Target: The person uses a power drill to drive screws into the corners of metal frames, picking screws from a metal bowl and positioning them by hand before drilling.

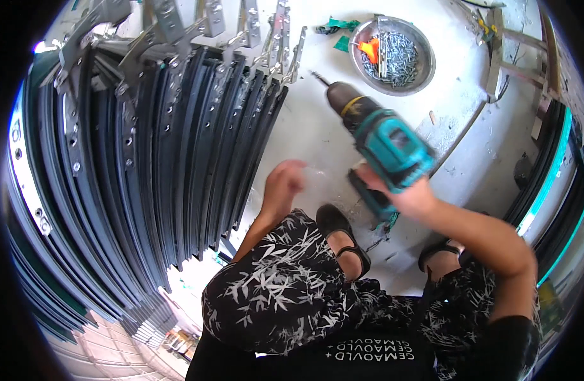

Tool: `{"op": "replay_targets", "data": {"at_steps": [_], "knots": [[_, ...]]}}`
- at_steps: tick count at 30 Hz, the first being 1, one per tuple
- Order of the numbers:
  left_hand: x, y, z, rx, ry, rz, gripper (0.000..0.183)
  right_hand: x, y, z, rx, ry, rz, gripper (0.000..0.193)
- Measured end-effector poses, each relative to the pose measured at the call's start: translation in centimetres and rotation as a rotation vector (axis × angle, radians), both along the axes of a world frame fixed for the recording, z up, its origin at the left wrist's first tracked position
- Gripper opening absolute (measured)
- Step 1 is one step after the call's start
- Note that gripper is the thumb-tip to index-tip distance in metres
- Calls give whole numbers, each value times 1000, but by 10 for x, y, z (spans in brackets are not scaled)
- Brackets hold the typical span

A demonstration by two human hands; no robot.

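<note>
My right hand (409,195) is wrapped round the grip of a teal and black cordless drill (393,143). The drill is tilted, its bit pointing to the far left, towards a round metal bowl (429,71). Many silver screws (401,58) fill the bowl, along with an orange piece (369,49) and thin metal rods. My left hand (284,184) is raised above my knee, beside the dark metal profiles (196,159). Its fingers look bent but are smeared by motion, and I cannot make out anything in them.
Long dark profiles stand packed at the left, with silver hinged arms (288,44) sticking out at their far ends. Green scraps (338,32) lie left of the bowl. More dark and teal profiles (546,171) line the right side. My shoes (339,228) are on the pale floor.
</note>
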State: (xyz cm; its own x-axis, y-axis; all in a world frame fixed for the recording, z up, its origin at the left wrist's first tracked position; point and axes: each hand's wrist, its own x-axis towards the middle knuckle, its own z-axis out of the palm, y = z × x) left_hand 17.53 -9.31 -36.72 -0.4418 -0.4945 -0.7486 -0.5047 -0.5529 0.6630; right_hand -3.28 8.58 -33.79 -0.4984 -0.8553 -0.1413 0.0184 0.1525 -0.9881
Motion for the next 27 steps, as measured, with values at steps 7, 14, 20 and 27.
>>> {"op": "replay_targets", "data": {"at_steps": [7, 14, 20, 27], "knots": [[-31, 4, 36, -346, -24, 160, 24, 80, -40, -31, 6, -1150, -278, 39], [-10, 4, 8, -228, -140, 138, 35, 107, -66, -60, -28, -1479, -124, 21], [-20, 8, 13, -107, -134, 149, 33, 111, -71, -73, -42, -1508, -60, 16], [-8, 5, -3, -160, -164, 77, 31, 111, -68, -68, -62, -1569, -97, 19]]}}
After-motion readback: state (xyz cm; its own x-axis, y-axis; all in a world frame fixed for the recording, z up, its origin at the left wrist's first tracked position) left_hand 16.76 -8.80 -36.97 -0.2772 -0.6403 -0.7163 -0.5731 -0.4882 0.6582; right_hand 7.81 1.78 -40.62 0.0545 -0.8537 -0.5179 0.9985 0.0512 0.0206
